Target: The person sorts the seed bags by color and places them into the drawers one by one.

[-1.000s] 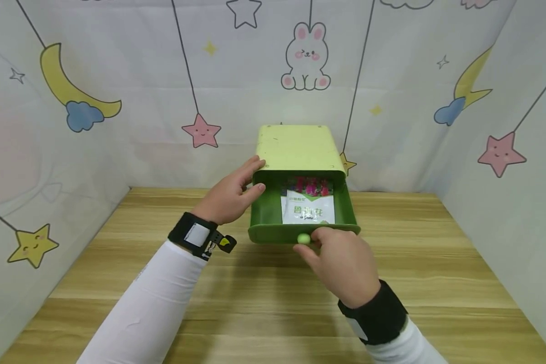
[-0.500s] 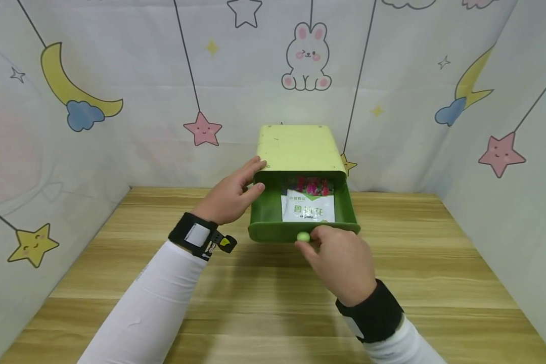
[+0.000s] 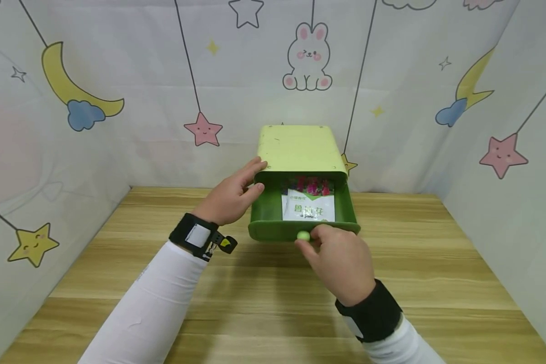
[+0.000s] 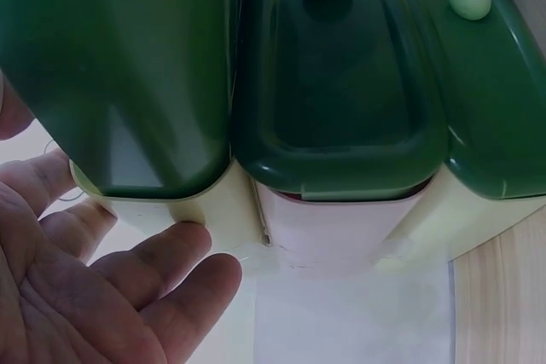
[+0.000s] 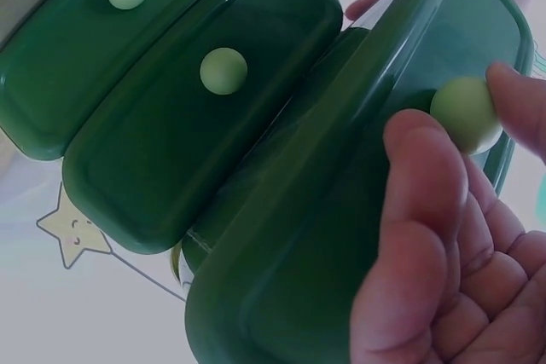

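Observation:
A small cabinet with a pale yellow top (image 3: 298, 147) stands towards the back of the table, its upper green drawer (image 3: 273, 230) pulled partway out. Inside the drawer lies a white seed packet (image 3: 308, 206) printed with pink flowers and green writing. My right hand (image 3: 343, 263) pinches the drawer's round light-green knob (image 5: 466, 115) between thumb and finger. At the cabinet's left front corner, my left hand (image 3: 229, 197) rests with extended fingers against the side and upper edge. In the left wrist view, its fingers (image 4: 183, 296) are spread beside the pale casing.
Two more green drawers sit under the upper one, a middle drawer (image 5: 171, 134) and a bottom drawer (image 5: 51, 66), both pushed in. The wooden table (image 3: 236, 313) is bounded by printed cloth walls (image 3: 154, 86) at the back and sides.
The drawer has slid slightly inward with the packet in it, and my right hand on the knob has moved a little with it. My left hand stays in place.

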{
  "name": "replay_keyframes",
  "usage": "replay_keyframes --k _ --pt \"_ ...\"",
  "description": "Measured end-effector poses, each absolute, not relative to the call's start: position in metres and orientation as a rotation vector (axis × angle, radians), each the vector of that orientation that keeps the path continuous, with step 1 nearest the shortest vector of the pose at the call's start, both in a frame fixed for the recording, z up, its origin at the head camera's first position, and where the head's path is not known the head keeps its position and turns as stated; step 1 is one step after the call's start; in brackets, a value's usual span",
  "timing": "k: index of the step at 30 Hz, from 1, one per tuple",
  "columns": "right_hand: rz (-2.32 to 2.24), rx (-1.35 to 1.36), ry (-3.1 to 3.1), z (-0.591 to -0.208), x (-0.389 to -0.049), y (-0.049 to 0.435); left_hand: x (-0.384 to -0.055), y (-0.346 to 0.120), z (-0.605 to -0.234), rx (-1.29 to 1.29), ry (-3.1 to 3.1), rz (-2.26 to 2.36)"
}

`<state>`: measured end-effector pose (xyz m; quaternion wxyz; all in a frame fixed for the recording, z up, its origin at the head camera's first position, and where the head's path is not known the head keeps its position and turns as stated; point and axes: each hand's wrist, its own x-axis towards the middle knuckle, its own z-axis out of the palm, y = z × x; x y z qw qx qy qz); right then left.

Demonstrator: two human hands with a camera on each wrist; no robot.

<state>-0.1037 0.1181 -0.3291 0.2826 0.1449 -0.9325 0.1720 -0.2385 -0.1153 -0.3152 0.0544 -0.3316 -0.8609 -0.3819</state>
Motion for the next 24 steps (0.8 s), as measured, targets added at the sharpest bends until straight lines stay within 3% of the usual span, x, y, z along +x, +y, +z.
replay_keyframes --k 24 --pt "0.523 0.352 -2.506 -0.3299 -0.1071 0.1161 -0.2353 -0.116 -0.3134 -1.017 -2.6 -1.126"
